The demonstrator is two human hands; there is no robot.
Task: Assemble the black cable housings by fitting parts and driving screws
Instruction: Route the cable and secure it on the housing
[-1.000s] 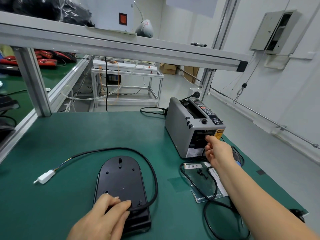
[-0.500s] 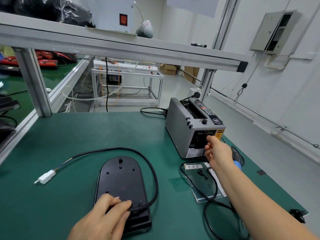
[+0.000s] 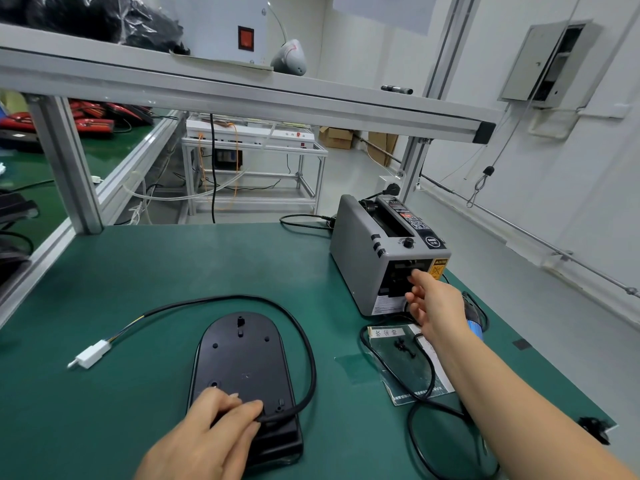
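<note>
Black housing (image 3: 242, 362) flat on the green mat (image 3: 156, 271), near centre, one hand on it.
Left hand (image 3: 207, 441), nearest: fingers curled over the housing's squared near end, thumb tip on the cable (image 3: 308, 344). Housing's long axis runs near to far, rounded end pointing far, holed face up. Cable loops round its right side and far end, then left to a white plug (image 3: 91, 355). Right, a printed sheet (image 3: 415, 375). Right hand (image 3: 436, 306) reaches to the front opening of a grey machine (image 3: 360, 258), fingers loosely bent; cannot tell whether it holds anything. Beyond: aluminium shelf rail (image 3: 242, 98), metal rack (image 3: 252, 147), white walls.
</note>
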